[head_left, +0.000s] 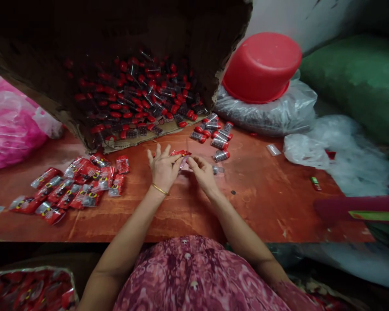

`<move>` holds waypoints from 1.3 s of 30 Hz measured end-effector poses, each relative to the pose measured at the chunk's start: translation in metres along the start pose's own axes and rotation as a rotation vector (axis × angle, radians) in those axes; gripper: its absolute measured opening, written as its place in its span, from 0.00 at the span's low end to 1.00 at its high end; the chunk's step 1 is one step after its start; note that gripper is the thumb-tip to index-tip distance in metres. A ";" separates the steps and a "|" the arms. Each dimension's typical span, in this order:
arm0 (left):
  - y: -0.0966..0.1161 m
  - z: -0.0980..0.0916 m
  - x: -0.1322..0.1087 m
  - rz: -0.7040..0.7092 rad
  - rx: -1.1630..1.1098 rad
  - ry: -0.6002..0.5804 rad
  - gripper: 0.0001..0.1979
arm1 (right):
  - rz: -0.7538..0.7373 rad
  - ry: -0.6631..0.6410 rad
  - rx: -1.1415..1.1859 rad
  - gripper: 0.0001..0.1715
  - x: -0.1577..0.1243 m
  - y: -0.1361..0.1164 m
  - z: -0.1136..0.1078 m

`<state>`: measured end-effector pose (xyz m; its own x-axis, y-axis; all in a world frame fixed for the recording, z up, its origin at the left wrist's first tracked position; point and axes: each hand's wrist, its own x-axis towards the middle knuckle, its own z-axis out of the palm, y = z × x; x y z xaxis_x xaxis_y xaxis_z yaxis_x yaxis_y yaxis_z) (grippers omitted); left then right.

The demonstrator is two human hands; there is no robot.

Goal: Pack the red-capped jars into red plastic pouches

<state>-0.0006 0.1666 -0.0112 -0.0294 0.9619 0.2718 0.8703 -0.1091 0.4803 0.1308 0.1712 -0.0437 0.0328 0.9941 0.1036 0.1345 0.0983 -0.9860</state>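
Near the middle of the table (259, 203), my left hand (164, 169) pinches a small plastic packet (183, 162) between thumb and forefinger, its other fingers spread. My right hand (202, 172) pinches the same packet from the other side. Only a pinkish, shiny bit of it shows between the fingertips. A red printed edge (181, 153) shows just behind; whether it belongs to the packet I cannot tell. Small clear bottles with red caps and dark contents (221, 155) lie beyond my right hand. Filled red packets (84, 177) are spread left of my left hand.
A large cardboard box (225, 65) on its side holds many red-capped bottles. Back right, an upturned red tub (262, 69) rests on a filled clear bag (269, 114). Pink bags (13, 129) stand left; a box of red packets (29, 289) sits below the table edge.
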 end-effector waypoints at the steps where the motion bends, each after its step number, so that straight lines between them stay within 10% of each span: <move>1: 0.002 -0.003 -0.003 0.011 -0.028 0.005 0.15 | 0.013 -0.009 0.071 0.20 0.001 -0.003 0.004; 5: 0.001 -0.007 -0.020 -0.141 -0.298 0.032 0.20 | -0.007 0.068 0.119 0.19 -0.006 -0.012 0.011; 10: 0.007 -0.005 -0.045 -0.595 -1.094 -0.222 0.24 | -0.108 0.119 -0.019 0.21 -0.028 -0.012 0.013; 17: 0.023 -0.002 -0.052 -0.860 -1.447 -0.063 0.22 | -0.112 0.064 -0.048 0.17 -0.047 -0.001 0.018; 28: 0.013 -0.008 -0.042 -0.935 -1.506 -0.207 0.16 | -0.286 -0.152 -0.970 0.25 -0.009 0.038 -0.100; 39: 0.016 -0.006 -0.047 -0.894 -1.526 -0.180 0.18 | 0.089 -0.156 -0.035 0.16 -0.073 -0.012 -0.067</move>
<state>0.0118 0.1177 -0.0111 -0.0525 0.8544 -0.5170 -0.5682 0.4001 0.7190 0.1934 0.0941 -0.0310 -0.1072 0.9942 -0.0077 0.1723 0.0109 -0.9850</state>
